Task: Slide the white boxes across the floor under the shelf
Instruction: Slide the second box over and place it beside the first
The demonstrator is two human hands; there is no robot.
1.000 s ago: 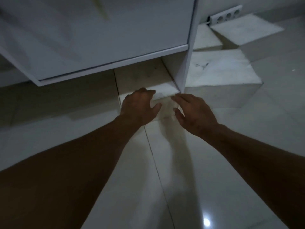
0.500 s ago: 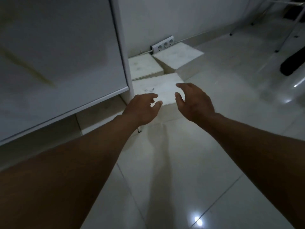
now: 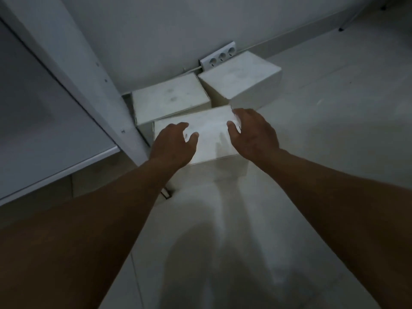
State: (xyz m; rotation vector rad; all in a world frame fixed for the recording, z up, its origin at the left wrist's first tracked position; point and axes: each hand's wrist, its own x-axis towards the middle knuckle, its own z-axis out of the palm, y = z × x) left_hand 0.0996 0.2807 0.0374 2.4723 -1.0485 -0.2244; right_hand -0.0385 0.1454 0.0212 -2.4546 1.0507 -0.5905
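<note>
Both my hands on the nearest white box, mid-frame.

My left hand (image 3: 172,144) rests on the box's (image 3: 209,134) near-left corner, fingers loosely curled; my right hand (image 3: 254,132) cups its right edge. The hands are apart. The box sits on the floor (image 3: 223,230) just right of the shelf (image 3: 66,90), two more boxes (image 3: 169,99) (image 3: 240,79) behind it by the wall.

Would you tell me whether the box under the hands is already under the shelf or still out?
Still out: the box sits on open floor right of the shelf post, both hands on it.
</note>
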